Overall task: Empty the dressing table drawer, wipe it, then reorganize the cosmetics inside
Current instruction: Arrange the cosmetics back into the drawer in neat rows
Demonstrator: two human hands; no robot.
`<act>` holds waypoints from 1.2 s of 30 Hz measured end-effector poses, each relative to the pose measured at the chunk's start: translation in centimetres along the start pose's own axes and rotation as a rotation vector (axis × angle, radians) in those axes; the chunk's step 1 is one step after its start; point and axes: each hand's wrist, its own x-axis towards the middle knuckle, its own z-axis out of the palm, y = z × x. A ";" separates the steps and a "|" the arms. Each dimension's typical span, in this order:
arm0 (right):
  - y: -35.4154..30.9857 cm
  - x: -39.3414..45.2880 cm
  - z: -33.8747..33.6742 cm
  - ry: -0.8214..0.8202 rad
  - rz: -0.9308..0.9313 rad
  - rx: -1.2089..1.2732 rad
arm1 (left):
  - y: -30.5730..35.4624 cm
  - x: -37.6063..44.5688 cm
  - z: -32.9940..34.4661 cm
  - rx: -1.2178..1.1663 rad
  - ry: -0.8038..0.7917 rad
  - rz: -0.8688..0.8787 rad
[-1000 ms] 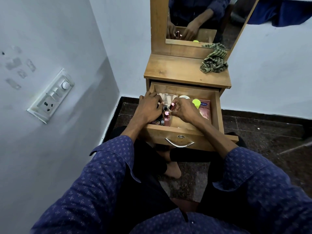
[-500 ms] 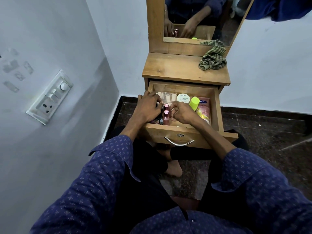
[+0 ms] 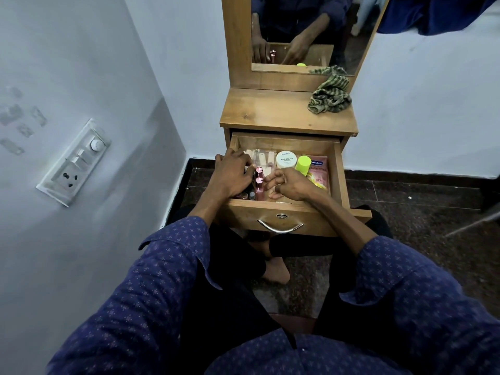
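The wooden drawer (image 3: 339, 171) of the dressing table is pulled out. Along its back lie a clear box of nail tips (image 3: 262, 157), a white nail polish remover jar (image 3: 286, 159), a bottle with a neon green cap (image 3: 302, 164) and a pink packet (image 3: 319, 176). Two pink bottles (image 3: 70, 182) stand upright at the front left, with small dark bottles beside them. My left hand (image 3: 232, 176) is cupped over those small bottles and hides its own fingertips. My right hand (image 3: 290, 183) hovers just right of the pink bottles, fingers apart and holding nothing.
A striped green cloth (image 3: 329, 98) lies bunched on the tabletop's right side, under the mirror (image 3: 311, 28). A wall with a switch board (image 3: 73, 162) is close on the left. My knees and a bare foot (image 3: 276, 271) sit under the drawer's metal handle (image 3: 281, 227).
My right hand set a pink bottle upright beside the other one and let go, its fingers now spread. My left hand stayed in place. The view has shifted slightly.
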 end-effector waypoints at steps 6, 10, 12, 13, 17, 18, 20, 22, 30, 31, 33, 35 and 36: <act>0.2 0.4 0.0 -0.008 0.054 -0.009 | 0.1 0.0 -0.2 -0.005 0.009 0.002; 0.0 0.5 0.4 -0.019 0.073 -0.066 | 0.1 -0.1 -0.1 -0.003 0.017 0.008; -0.1 0.5 0.4 -0.011 0.073 -0.060 | 0.0 -0.1 -0.1 -0.003 0.018 0.009; -0.1 0.5 0.3 -0.009 0.075 -0.060 | 0.0 -0.1 -0.1 -0.002 0.016 0.008; -0.1 0.2 0.2 -0.003 0.077 -0.119 | 0.0 -0.1 0.0 -0.004 0.015 0.007; -0.1 0.1 0.2 -0.004 0.075 -0.128 | 0.0 -0.1 0.0 -0.005 0.014 0.007; -0.1 0.1 0.1 0.000 0.074 -0.152 | 0.0 0.0 0.0 -0.003 0.010 0.006; 0.0 0.2 0.1 -0.004 0.073 -0.195 | 0.0 0.0 -0.1 -0.002 0.009 0.009; 0.0 0.3 0.3 -0.016 0.083 -0.293 | 0.2 -0.3 -0.3 -0.012 0.015 0.010; -0.1 0.2 0.2 -0.005 0.084 -0.279 | 0.2 -0.3 -0.3 -0.013 0.015 0.011; -0.1 0.1 0.2 0.007 0.080 -0.237 | 0.3 -0.3 -0.3 -0.011 0.014 0.011; -0.1 0.0 0.1 0.005 0.079 -0.192 | 0.3 -0.3 -0.4 -0.012 0.011 0.011; 0.0 0.0 0.1 0.004 0.074 -0.191 | 0.4 -0.4 -0.4 -0.012 0.010 0.010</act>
